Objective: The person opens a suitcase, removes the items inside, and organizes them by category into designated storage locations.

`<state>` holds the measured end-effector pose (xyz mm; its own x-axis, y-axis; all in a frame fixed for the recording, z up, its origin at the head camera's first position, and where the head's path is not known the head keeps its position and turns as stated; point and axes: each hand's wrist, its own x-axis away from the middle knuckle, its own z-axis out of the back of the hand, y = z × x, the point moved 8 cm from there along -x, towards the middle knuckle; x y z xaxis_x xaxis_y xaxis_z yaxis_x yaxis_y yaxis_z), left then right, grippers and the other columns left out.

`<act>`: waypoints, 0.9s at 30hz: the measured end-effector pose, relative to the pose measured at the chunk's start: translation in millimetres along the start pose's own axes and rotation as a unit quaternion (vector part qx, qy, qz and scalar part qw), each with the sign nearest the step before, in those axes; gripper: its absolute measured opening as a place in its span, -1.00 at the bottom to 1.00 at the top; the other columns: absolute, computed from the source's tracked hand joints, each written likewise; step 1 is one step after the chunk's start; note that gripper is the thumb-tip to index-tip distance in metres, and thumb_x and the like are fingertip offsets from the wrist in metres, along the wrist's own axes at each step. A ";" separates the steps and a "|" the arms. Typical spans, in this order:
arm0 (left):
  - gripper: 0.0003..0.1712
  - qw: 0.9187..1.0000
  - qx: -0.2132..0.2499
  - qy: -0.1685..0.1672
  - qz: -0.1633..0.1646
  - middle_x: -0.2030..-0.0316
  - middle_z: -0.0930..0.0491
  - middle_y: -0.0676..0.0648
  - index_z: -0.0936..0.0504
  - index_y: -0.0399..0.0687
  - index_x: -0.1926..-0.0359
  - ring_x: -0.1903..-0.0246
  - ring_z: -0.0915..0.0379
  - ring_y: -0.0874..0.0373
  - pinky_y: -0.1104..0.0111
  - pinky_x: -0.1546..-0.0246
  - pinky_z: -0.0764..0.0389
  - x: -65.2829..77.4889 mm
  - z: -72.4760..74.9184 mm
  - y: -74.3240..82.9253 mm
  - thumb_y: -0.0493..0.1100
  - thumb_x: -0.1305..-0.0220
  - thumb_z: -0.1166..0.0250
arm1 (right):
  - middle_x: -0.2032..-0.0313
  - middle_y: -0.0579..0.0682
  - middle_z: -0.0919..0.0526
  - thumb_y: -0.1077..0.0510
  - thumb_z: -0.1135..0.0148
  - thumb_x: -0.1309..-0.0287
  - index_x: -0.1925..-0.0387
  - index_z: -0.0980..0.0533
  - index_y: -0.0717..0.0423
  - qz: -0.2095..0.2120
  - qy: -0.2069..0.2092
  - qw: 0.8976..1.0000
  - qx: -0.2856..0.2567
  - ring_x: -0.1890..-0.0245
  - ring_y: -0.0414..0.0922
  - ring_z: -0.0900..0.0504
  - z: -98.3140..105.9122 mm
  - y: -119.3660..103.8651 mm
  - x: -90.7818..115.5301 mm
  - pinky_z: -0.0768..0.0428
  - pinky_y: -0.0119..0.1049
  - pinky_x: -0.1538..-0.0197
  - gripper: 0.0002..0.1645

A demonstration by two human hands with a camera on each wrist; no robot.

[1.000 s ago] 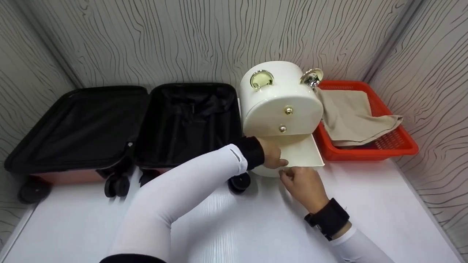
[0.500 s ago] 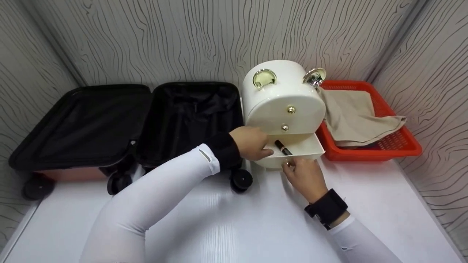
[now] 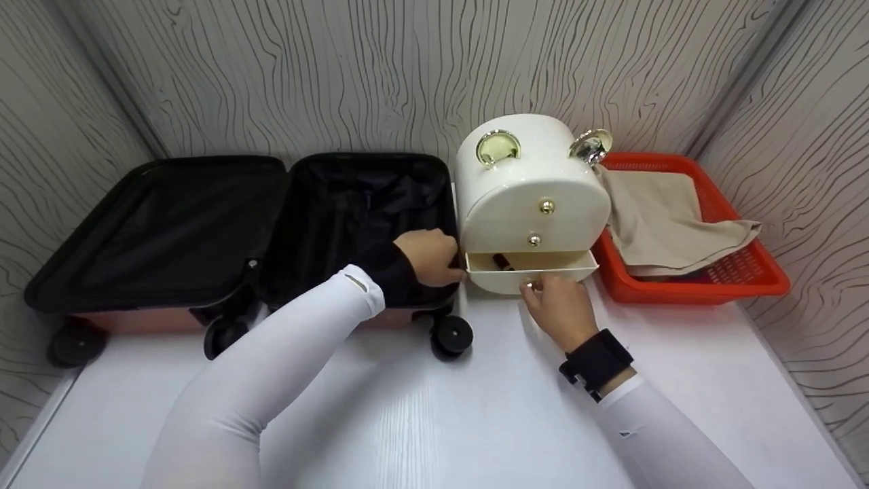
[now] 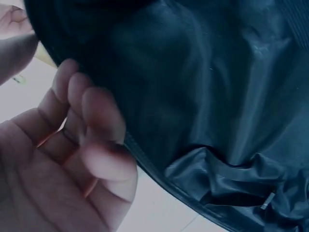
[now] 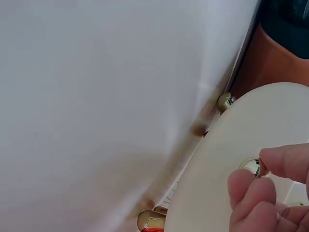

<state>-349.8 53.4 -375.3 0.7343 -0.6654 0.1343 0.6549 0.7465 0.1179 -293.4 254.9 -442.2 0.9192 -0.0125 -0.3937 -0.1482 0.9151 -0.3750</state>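
Observation:
A glossy white storage box (image 3: 528, 159) with gold ear-shaped parts stands upright on the table. Its bottom drawer (image 3: 490, 281) is pulled part way out. Inside lies a dark lipstick-like tube (image 3: 502, 262), partly hidden by the drawer front. My right hand (image 3: 561, 309) pinches the drawer's round gold knob (image 5: 252, 166) between thumb and fingers. Just left of the drawer, my left hand (image 3: 429, 257) hovers over the right rim of the open suitcase (image 3: 360, 197). Its fingers are loosely bent and hold nothing, as the left wrist view shows.
The suitcase's other half (image 3: 156, 231) lies open at the far left. Black wheels (image 3: 451, 336) jut forward from the suitcase. A red basket (image 3: 733, 288) holding a beige cloth (image 3: 662, 224) sits right of the storage box. A patterned wall (image 3: 380, 75) rises behind everything.
My left hand has moved left out of the drawer, leaving the dark tube inside. My right hand has pushed the drawer further in by its knob.

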 end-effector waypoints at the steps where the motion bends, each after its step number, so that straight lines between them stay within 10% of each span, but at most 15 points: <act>1: -0.44 1.000 0.005 -0.003 0.004 0.27 -0.80 -0.19 -0.52 -0.02 0.52 0.20 -0.76 -0.14 -0.05 0.02 -0.76 -0.9 -1.2 -3.1 0.25 -0.50 -0.33 | 0.31 0.25 -0.84 0.16 -0.43 -0.36 0.20 -0.76 0.32 -0.002 -0.005 1.000 0.001 0.31 0.29 -0.78 -1.9 -0.2 -2.1 -0.68 0.21 0.16 -0.76; 10: -0.41 0.998 0.042 -0.036 0.003 0.56 -0.45 0.06 -0.44 0.03 0.55 0.44 -0.52 0.06 0.16 0.30 -0.57 8.5 -11.3 -13.2 0.28 -0.50 -0.30 | 0.31 0.29 -0.82 0.10 -0.36 -0.46 0.20 -0.73 0.34 -0.019 -0.014 1.000 0.000 0.30 0.34 -0.78 -11.9 3.6 -18.7 -0.70 0.23 0.17 -0.68; 27: -0.59 0.998 0.045 -0.039 -0.028 0.52 -0.62 0.10 -0.67 0.01 0.44 0.48 -0.54 0.15 0.23 0.35 -0.58 46.7 -5.4 -0.6 0.15 -0.48 -0.38 | 0.21 0.34 -0.72 0.08 -0.24 -0.55 0.08 -0.58 0.41 -0.084 -0.058 0.992 -0.069 0.21 0.31 -0.71 -21.8 21.4 -50.7 -0.65 0.27 0.03 -0.63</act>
<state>-315.0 21.9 -374.3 0.6779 -0.7070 0.2014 0.6736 0.7071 0.2152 -351.1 266.3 -448.6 0.9699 -0.1061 -0.2193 -0.0304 0.8404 -0.5412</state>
